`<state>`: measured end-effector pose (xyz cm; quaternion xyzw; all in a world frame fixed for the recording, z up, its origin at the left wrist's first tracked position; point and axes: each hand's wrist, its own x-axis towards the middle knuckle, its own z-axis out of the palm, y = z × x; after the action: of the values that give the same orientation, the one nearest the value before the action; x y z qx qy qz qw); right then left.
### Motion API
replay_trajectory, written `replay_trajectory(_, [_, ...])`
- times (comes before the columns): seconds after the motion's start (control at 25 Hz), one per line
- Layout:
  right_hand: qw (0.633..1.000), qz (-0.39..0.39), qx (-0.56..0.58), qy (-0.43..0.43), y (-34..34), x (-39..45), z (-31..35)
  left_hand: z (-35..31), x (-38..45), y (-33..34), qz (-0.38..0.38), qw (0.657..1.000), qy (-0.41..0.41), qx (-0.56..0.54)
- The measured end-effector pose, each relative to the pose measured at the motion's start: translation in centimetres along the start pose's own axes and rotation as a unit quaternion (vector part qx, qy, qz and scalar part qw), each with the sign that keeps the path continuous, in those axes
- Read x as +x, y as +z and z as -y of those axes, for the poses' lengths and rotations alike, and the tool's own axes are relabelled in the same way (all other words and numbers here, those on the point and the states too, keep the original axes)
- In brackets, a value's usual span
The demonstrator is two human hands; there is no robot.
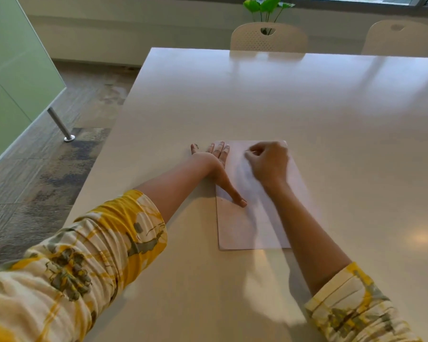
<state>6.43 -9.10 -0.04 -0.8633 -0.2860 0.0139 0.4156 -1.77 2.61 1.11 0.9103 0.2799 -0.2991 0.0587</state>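
green partition panel [10, 70] far left, off the table. your left hand [215, 165] lies flat with fingers spread, pressing the left edge of the paper sheet [240, 230], thumb stretched back along it. the sheet lies flat on the white table [232, 95], about mid-table, long side running away from you. your right hand [268, 161] sits on the sheet's far part with fingers curled in. can't tell if it pinches the paper or just rubs a crease. the hands are near each other, not touching. the paper is likely light, thin and limp. it should slide easily on the glossy top, and any crease stays. pin it with one palm and lift by a corner or free edge.
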Motion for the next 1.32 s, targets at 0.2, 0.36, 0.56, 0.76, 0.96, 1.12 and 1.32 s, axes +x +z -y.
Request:
replay_trajectory(0.2, [0.998,-0.013,0.024,0.062,-1.0,-0.6,-2.2,0.1,0.1,0.0,0.003,1.000,0.002,-0.018])
replay_trajectory(0.36, [0.992,-0.058,-0.005,0.109,-2.3,-0.4,-3.0,0.1,0.1,0.0,-0.002,1.000,0.002,-0.015])
replay_trajectory(0.56, [0.998,0.036,0.056,-0.006,1.3,-4.9,-0.8,0.1,0.2,0.3,-0.016,1.000,0.004,-0.012])
replay_trajectory(0.76, [0.990,-0.072,-0.008,0.121,-4.4,-2.0,-4.5,0.2,-0.1,0.2,0.002,0.999,0.002,-0.035])
replay_trajectory(0.96, [0.998,0.035,0.045,0.002,0.7,-6.1,0.0,0.2,0.2,0.3,-0.011,1.000,0.005,-0.002])
replay_trajectory(1.12, [0.993,-0.041,0.022,0.109,-3.3,-3.7,-3.3,0.3,-0.3,0.0,0.006,0.999,0.006,-0.033])
replay_trajectory(1.32, [0.997,-0.017,0.004,0.076,-1.8,-4.1,-1.6,0.3,-0.3,0.2,-0.001,0.999,0.009,-0.031])
